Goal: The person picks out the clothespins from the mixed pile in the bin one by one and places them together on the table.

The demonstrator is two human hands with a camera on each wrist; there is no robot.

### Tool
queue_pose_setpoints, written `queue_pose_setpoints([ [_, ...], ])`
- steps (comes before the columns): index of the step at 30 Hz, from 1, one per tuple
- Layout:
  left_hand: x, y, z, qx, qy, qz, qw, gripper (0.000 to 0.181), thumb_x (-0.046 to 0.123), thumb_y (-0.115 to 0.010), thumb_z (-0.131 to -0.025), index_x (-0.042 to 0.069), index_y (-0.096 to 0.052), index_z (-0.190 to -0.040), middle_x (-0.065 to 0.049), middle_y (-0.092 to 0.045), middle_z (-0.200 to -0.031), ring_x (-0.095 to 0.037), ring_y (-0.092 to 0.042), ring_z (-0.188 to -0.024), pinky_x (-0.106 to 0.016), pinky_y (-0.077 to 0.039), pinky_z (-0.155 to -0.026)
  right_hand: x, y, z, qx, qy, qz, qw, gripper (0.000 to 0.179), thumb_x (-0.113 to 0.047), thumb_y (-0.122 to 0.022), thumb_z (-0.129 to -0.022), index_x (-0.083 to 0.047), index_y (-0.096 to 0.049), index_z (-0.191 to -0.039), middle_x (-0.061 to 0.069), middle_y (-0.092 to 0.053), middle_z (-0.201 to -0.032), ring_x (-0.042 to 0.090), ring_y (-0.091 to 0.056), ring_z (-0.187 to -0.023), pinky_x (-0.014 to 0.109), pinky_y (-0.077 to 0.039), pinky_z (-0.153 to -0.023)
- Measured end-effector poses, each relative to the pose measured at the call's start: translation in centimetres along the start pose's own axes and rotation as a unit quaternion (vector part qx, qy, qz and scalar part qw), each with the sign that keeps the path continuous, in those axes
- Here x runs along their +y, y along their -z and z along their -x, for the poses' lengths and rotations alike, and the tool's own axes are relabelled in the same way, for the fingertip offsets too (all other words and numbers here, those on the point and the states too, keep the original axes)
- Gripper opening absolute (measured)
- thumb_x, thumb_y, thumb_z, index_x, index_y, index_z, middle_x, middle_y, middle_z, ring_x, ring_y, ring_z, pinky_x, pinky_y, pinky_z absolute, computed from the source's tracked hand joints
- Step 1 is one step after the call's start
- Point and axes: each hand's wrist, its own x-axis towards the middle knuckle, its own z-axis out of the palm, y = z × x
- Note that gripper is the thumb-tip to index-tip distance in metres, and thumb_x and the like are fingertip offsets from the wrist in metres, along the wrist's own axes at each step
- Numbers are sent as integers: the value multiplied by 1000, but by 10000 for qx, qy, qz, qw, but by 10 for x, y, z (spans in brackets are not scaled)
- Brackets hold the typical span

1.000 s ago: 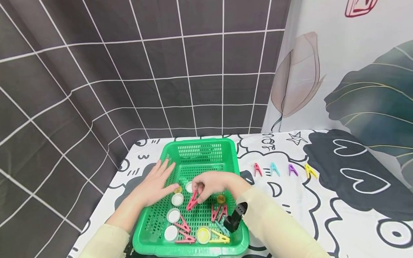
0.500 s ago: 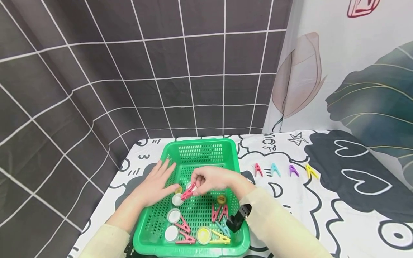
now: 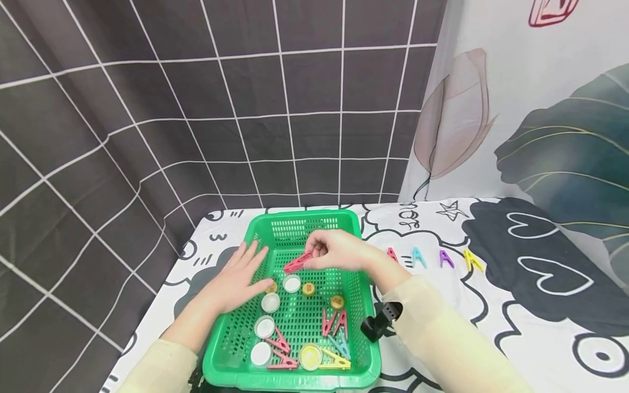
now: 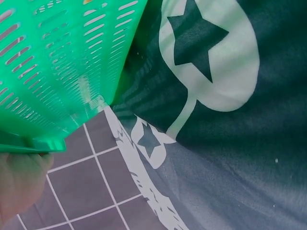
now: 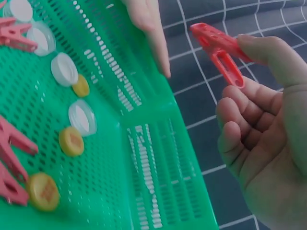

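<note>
My right hand (image 3: 339, 251) pinches a red clothespin (image 3: 297, 263) between thumb and fingers, over the far part of a green plastic basket (image 3: 290, 381). The right wrist view shows the clothespin (image 5: 206, 36) held by one end, its other end pointing outward. My left hand (image 3: 236, 284) lies with straight, spread fingers along the basket's left rim. Inside the basket, white round caps (image 3: 264, 327) run down the left side. Several pink clothespins (image 3: 282, 361), a yellow clothespin (image 3: 336, 360) and a blue clothespin (image 3: 340, 344) lie toward the near end.
Amber-yellow caps (image 3: 337, 303) and a yellow-centred lid (image 3: 310, 357) are also in the basket. On the patterned cloth to the right stand, in a row, a red clip (image 3: 392, 254), a blue clip (image 3: 419, 257), a purple clip (image 3: 446, 258) and a yellow clip (image 3: 473, 260).
My right hand first carried the red clothespin left over the white caps, then up and toward the basket's far end, uncovering a white cap and an amber one. My left hand stayed put.
</note>
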Motion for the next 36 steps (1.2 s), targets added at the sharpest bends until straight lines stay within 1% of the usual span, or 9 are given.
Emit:
queue_pose_setpoints([
  [3,0,0,1,16,-11,2,10000,80,60,-43,-91,8,-24,-149,-18,-12,-154,-40,-1,-140,-58,-14,-109,4,7,8,347,-32,11,9994,19,-29,-72,-80,-17,-61,-90,-5,-60,-79,12,-57,-73,28,-51,-68],
  [7,0,0,1,3,-23,-20,10000,80,60,-42,-91,9,-23,-150,-18,-11,-154,-40,-1,-140,-58,-13,-109,14,12,22,886,-115,-143,9959,20,-27,-72,-81,-15,-60,-91,-3,-59,-81,14,-56,-74,29,-50,-69],
  [14,-1,0,0,-16,-21,-52,10000,80,61,-41,-91,10,-22,-150,-18,-10,-155,-39,0,-140,-57,-13,-109,40,16,47,1618,-377,-203,9859,22,-23,-74,-80,-11,-59,-92,-1,-59,-78,15,-54,-69,25,-47,-61],
  [19,-1,0,-3,8,-64,-64,10000,80,60,-41,-92,9,-22,-150,-18,-10,-155,-39,0,-140,-57,-12,-109,58,17,62,2080,-539,-193,9764,23,-18,-75,-79,-9,-58,-91,0,-58,-78,15,-54,-68,23,-47,-59],
  [22,0,0,-2,39,-48,-53,10000,80,60,-42,-92,9,-22,-150,-18,-10,-155,-39,-1,-140,-57,-12,-110,67,17,70,2282,-581,-209,9716,24,-15,-75,-78,-6,-57,-91,2,-58,-78,15,-54,-69,23,-47,-59],
  [26,0,-3,1,51,-40,11,10000,79,58,-44,-92,9,-22,-150,-19,-11,-154,-40,-1,-140,-57,-12,-109,77,15,81,2471,-778,-193,9657,27,-15,-76,-78,-5,-53,-89,3,-56,-76,16,-51,-67,23,-44,-55],
  [31,-1,-6,3,45,-9,19,10000,80,59,-43,-92,8,-22,-150,-19,-11,-154,-40,-1,-140,-58,-12,-109,89,12,96,2627,-1088,-36,9587,34,-19,-78,-76,-6,-50,-87,4,-52,-73,17,-47,-65,23,-41,-51],
  [36,0,-3,1,79,-33,52,10000,79,58,-44,-92,8,-22,-150,-18,-10,-154,-40,1,-140,-58,-11,-109,99,7,109,2789,-1363,24,9506,36,-22,-79,-76,-7,-49,-89,4,-52,-74,16,-47,-65,23,-40,-50],
])
